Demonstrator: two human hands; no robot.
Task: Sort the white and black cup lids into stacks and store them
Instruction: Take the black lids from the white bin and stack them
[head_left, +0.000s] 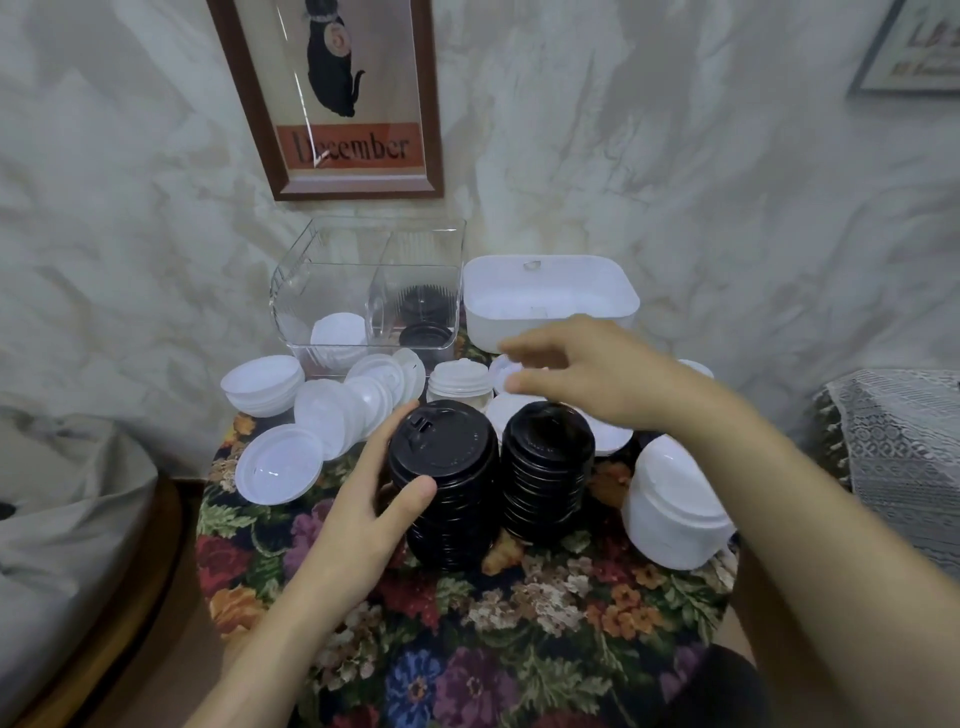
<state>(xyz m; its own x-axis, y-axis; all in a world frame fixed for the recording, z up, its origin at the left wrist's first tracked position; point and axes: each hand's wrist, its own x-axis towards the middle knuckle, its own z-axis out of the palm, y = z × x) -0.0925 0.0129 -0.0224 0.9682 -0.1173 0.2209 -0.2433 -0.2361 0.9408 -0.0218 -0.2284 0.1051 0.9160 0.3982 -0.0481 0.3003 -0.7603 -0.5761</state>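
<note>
Against a pale marbled wall (675, 156), where a framed picture (343, 93) reading "December" is hanging, a flowered tablecloth (467, 634) is spreading out below me. The person's left hand (363, 499) is gripping the left stack of black lids (452, 499) near the middle of the tablecloth, with the thumb curling round its near side and the fingers wrapping the far side just under the top lid. Just beside it the right stack of black lids (550, 478) is standing upright. The right hand (587, 379) is hovering over its top with fingers relaxed and slightly spread, holding nothing; the hand is blurring, so I cannot tell whether it is touching the stack. A tall stack of white lids (670, 514) is sitting at the right edge of the tablecloth. More are lying at the left: one loose lid (280, 462) facing up, a toppled row (353, 400) leaning behind it, and a short pile (262, 384) further back. At the back, a clear box (322, 270) with a divider is holding white lids (337, 335) in its left compartment and black lids (426, 332) in its right, and a white tub (628, 301) is sitting to its right.
</note>
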